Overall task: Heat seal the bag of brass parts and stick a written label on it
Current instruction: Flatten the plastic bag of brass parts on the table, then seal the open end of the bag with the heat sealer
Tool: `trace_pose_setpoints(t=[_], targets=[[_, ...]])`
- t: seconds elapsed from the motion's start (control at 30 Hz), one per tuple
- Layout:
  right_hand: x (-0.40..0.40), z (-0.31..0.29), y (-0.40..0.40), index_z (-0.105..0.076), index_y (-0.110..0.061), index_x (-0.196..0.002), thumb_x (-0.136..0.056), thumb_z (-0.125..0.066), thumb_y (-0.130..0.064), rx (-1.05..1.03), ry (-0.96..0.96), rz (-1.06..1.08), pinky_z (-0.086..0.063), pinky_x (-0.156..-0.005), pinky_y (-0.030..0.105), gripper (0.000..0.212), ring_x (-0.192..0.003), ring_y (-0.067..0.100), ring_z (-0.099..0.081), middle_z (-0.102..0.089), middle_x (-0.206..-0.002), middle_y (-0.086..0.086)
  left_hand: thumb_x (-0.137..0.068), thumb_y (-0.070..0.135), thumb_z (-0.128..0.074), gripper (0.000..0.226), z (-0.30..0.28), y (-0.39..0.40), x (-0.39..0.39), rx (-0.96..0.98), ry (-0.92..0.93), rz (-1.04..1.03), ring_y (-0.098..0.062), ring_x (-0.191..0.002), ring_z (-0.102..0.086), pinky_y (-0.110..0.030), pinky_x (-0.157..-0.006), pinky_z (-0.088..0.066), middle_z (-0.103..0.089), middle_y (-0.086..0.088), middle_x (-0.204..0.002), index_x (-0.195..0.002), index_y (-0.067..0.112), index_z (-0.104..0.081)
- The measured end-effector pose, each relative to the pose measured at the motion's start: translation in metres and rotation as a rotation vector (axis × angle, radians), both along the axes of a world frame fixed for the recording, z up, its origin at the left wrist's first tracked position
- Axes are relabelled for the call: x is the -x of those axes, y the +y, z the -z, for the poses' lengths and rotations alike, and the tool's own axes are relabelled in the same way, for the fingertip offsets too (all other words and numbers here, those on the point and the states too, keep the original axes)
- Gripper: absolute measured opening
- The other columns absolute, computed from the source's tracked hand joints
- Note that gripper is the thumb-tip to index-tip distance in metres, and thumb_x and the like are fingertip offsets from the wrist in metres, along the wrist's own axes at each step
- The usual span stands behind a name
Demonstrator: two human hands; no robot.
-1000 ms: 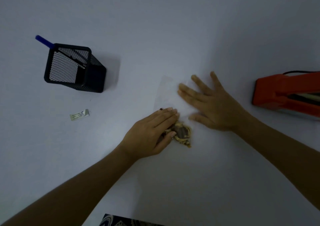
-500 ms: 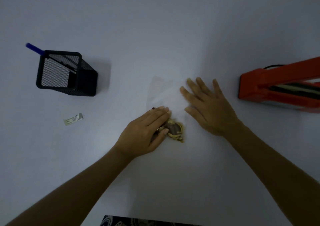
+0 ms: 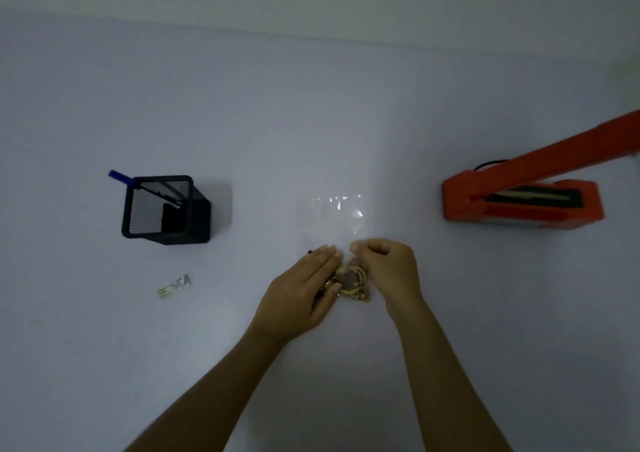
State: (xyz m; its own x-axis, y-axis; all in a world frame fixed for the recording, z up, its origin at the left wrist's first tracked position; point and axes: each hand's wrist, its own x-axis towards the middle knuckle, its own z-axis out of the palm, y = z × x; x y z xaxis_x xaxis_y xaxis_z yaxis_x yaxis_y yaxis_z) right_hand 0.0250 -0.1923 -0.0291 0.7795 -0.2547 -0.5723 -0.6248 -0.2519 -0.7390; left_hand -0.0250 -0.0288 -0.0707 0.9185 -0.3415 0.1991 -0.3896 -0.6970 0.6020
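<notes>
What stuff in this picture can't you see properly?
- Brass parts, head view: partly covered by the left hand and right hand; their shapes are unclear.
- Label: too small and dim to read.
- Sealer: its raised arm is cut off by the right edge.
- Pen: mostly hidden inside the mesh holder.
- Bag: clear, its edges are faint.

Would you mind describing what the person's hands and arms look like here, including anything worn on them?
Both forearms are bare to the bottom edge of the picture: no sleeves, gloves, watch or bracelets show. The left hand and right hand show no rings. One left fingertip looks dark, perhaps nail polish, though the dim light makes that unsure.
</notes>
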Motion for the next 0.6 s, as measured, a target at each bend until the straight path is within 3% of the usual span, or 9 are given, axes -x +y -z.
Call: trace_pose_setpoints(t=[0.1,0.2,0.27,0.37,0.47,0.6], targets=[[0.003,-0.003,-0.001,-0.075,-0.011,-0.081,-0.082,-0.074,-0.013,-0.141,0.001,0.047,-0.056,-0.063,0.026,0.002,-0.073,0.02,-0.073,-0.076,-0.077,0.007,-0.095,0.031,-0.051,0.048,-0.003,0.001,0.0,0.044,-0.057,-0.013,-0.02,-0.14,-0.034,-0.031,-0.111,-0.038,-0.041,-0.006,-0.146,-0.137,0.007,-0.048],[0.006,-0.007,-0.005,-0.075,-0.009,-0.089,-0.082,-0.073,-0.011,-0.21,-0.005,0.051,-0.056,-0.068,0.028,0.007,-0.076,0.019,-0.073,-0.076,-0.082,0.008,-0.095,0.031,-0.048,0.055,-0.014,0.003,-0.006,0.199,0.04,-0.246,-0.021,-0.146,-0.017,-0.025,-0.119,-0.015,-0.028,-0.008,-0.155,-0.145,0.012,-0.034],[0.011,-0.013,-0.009,-0.075,-0.008,-0.092,-0.084,-0.072,-0.011,-0.266,0.001,0.063,-0.057,-0.067,0.026,0.009,-0.074,0.016,-0.073,-0.077,-0.084,0.008,-0.093,0.035,-0.052,0.06,-0.03,0.001,-0.012,0.421,0.206,-0.474,-0.011,-0.141,-0.027,-0.021,-0.115,-0.024,-0.031,0.0,-0.151,-0.146,0.019,-0.03],[0.019,-0.023,-0.015,-0.074,-0.009,-0.094,-0.086,-0.07,-0.013,-0.315,-0.024,0.075,-0.06,-0.071,0.029,0.01,-0.075,0.016,-0.073,-0.077,-0.085,0.006,-0.09,0.038,-0.06,0.055,-0.049,-0.008,-0.026,0.702,0.508,-0.594,-0.001,-0.111,-0.055,-0.015,-0.091,-0.048,-0.053,0.009,-0.127,-0.139,0.023,-0.04],[0.027,-0.035,-0.024,-0.074,-0.008,-0.095,-0.085,-0.07,-0.012,-0.348,-0.053,0.134,-0.059,-0.069,0.029,0.011,-0.078,0.019,-0.073,-0.077,-0.087,0.007,-0.091,0.032,-0.06,0.028,-0.064,-0.019,-0.038,0.775,0.77,-0.439,-0.018,-0.094,-0.068,-0.027,-0.081,-0.057,-0.072,-0.001,-0.101,-0.112,0.015,-0.065],[0.039,-0.058,-0.051,-0.071,-0.005,-0.093,-0.086,-0.067,-0.009,-0.391,-0.108,0.221,-0.058,-0.07,0.028,0.009,-0.081,0.02,-0.071,-0.077,-0.092,0.011,-0.09,0.022,-0.062,0.017,-0.082,-0.045,-0.042,0.801,0.913,-0.29,-0.023,-0.087,-0.071,-0.039,-0.082,-0.058,-0.076,-0.005,-0.09,-0.096,0.013,-0.075]])
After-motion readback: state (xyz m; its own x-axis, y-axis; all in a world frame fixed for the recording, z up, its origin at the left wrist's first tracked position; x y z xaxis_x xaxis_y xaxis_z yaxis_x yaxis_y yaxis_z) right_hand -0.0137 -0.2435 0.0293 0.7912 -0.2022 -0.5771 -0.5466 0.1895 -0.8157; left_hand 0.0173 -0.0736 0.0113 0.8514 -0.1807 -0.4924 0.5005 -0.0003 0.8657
